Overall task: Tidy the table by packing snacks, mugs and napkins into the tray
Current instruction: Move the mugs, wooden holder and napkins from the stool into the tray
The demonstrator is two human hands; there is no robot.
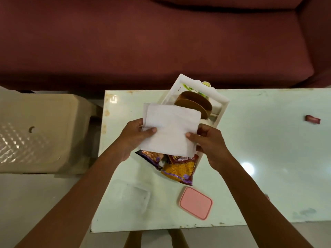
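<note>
Forearms come in from the bottom edge, both hands up over the pale table (268, 140). L hand (136, 138) & R hand (209, 142) each pinch one side of a stack of white napkins (170, 129), thumbs on top, fingers curled under. The stack is held over the white tray (222, 102), not set down in it. Brown mugs (193, 104) sit in the tray's far half. Purple snack pkt (150, 157) & yellow snack pkt (180, 169) poke out from under the napkins at the tray's near end. Pink lidded box (196, 203) sits nearer, w/ a clear container (132, 196) to its left and a small red wrapper (312, 119) far right.
</note>
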